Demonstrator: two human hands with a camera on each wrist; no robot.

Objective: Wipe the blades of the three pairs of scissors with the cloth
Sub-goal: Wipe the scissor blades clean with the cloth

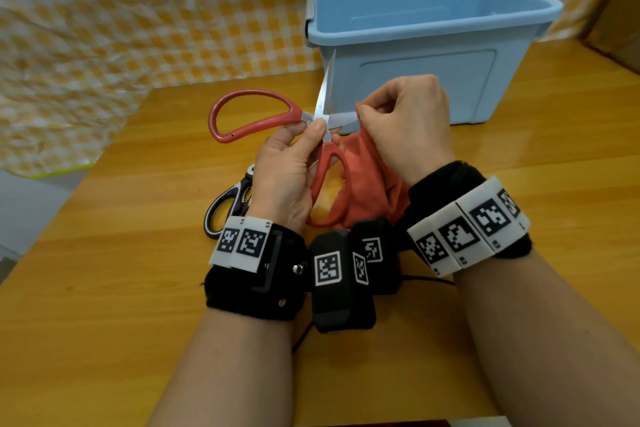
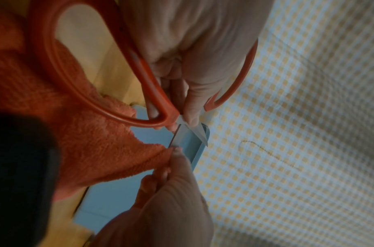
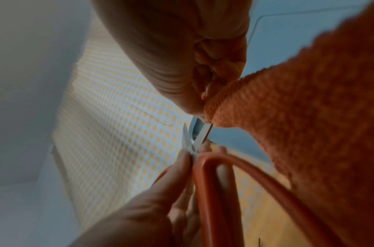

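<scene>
The left hand [image 1: 287, 166] grips the red-handled scissors [image 1: 263, 121] at the pivot, thumb on top, holding them above the counter [image 1: 138, 288] with the blades spread wide, probably so each can be cleaned alone. The right hand [image 1: 405, 121] pinches a fold of the orange cloth [image 1: 367, 184] around the blade pointing right, near its tip; the rest of the cloth hangs below. The other blade points up, bare. 1 black-and-white pair of scissors [image 1: 225, 208] lies on the counter beneath the left wrist. The 3rd pair is not visible.
</scene>
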